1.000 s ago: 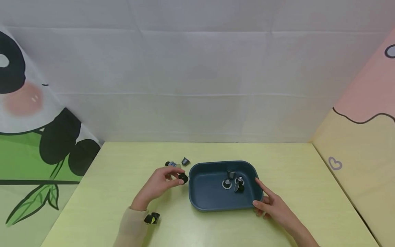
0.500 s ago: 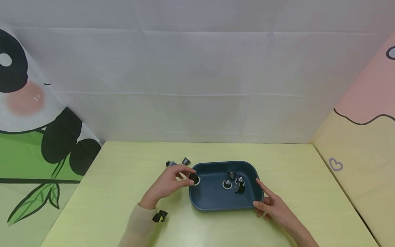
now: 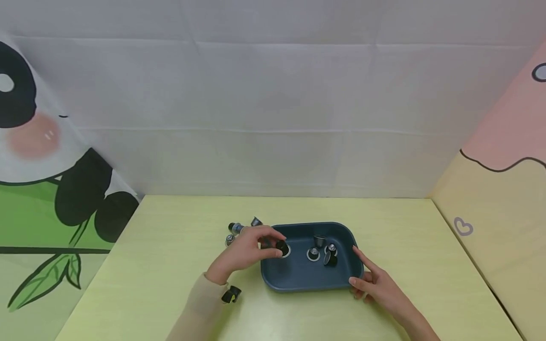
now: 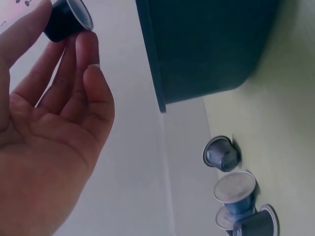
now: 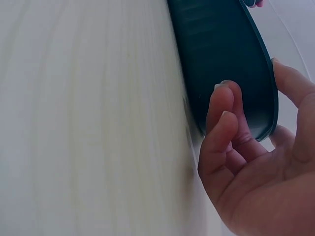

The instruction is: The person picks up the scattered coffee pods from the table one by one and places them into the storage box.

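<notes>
My left hand (image 3: 245, 251) pinches a black coffee capsule (image 3: 281, 246) between thumb and fingertips, above the left part of a dark blue tray (image 3: 290, 284). In the left wrist view the same capsule (image 4: 68, 19) has its silver rim facing right, and the tray's wall (image 4: 206, 49) is beside it. At the tray's right end, my right hand (image 3: 377, 286) holds the corner, thumb and index finger apart along the rim. The right wrist view shows its other fingers (image 5: 221, 101) curled against the outer wall. Inside the tray lie several capsules (image 3: 313, 254), dark with silver rims.
Left of the tray, partly behind my left hand, several more capsules (image 3: 236, 228) lie on the pale yellow table (image 3: 170, 237). One grey capsule (image 4: 221, 153) stands apart from that cluster. A white backdrop (image 3: 273, 161) rises behind the table, with printed panels at both sides.
My left hand has carried the black capsule rightward, from beside the tray across its left rim to above its inside. The right hand and the tray stay in place.
</notes>
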### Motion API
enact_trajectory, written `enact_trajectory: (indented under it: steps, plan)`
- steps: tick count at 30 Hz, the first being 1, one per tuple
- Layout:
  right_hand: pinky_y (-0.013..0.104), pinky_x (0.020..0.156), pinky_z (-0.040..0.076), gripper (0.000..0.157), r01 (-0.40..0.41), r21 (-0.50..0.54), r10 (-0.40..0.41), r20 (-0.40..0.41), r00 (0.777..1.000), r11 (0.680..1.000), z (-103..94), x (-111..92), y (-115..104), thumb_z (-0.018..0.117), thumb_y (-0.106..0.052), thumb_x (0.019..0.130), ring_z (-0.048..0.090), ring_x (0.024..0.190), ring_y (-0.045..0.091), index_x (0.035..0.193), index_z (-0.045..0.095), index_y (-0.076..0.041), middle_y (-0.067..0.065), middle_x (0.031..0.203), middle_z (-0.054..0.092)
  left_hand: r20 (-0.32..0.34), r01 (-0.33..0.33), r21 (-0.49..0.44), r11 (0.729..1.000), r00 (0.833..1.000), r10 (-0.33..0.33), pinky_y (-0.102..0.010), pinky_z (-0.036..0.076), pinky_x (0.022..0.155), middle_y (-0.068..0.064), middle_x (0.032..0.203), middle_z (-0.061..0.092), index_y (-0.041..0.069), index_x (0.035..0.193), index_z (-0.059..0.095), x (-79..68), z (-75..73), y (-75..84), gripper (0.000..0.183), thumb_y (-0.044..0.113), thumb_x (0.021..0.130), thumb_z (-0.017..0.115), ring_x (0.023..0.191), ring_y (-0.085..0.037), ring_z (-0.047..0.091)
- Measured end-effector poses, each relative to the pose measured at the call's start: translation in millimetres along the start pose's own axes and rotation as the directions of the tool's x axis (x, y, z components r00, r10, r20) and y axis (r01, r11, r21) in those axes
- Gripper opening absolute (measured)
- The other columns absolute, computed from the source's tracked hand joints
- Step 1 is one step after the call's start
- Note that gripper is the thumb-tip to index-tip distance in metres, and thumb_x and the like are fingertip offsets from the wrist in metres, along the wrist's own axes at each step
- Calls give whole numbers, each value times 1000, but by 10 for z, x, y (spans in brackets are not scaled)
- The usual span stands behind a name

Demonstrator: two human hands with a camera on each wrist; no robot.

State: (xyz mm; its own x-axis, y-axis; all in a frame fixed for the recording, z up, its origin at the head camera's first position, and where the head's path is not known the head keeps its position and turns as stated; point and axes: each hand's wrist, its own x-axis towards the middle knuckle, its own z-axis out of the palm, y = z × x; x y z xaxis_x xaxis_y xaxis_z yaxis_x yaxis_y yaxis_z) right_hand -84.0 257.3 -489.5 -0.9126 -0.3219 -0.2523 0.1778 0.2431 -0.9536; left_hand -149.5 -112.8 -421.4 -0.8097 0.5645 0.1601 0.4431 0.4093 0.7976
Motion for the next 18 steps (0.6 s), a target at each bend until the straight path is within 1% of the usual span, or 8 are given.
enact_trajectory:
  steps: [4, 8, 14, 18]
  plan:
    - [32, 57, 51, 79, -2, 0, 2, 0, 1000, 1000, 0, -1, -5, 64, -20, 99, 64, 70, 26, 161, 15, -25, 22, 86, 67, 17, 6, 43, 999, 1000, -7, -34, 52, 78, 14, 102, 66, 23, 118, 71, 59, 17, 63, 30, 31, 89, 77, 92, -11, 62]
    - [33, 57, 51, 79, -5, -6, 4, -7, 1000, 1000, 1, 1, -11, 64, -20, 99, 64, 70, 26, 161, 16, -24, 22, 84, 67, 31, 11, 70, 998, 999, -13, -33, 52, 78, 15, 102, 65, 23, 118, 71, 134, 27, 121, 31, 31, 89, 77, 92, -10, 62]
    - [33, 58, 52, 79, -11, -13, 10, -16, 1000, 1000, 9, 1, -13, 65, -20, 98, 64, 70, 26, 161, 17, -25, 20, 84, 67, 69, -16, 49, 999, 998, 12, -29, 51, 77, 14, 102, 64, 18, 119, 71, 264, 54, 198, 31, 27, 89, 78, 90, -7, 60]
    - [33, 58, 52, 79, -15, -19, 15, -21, 1000, 1000, 11, -2, -9, 65, -20, 98, 64, 70, 27, 161, 17, -25, 21, 85, 67, 87, -36, 23, 999, 996, 34, -28, 51, 77, 14, 102, 65, 19, 118, 71, 350, 105, 226, 30, 25, 90, 77, 90, -6, 60]
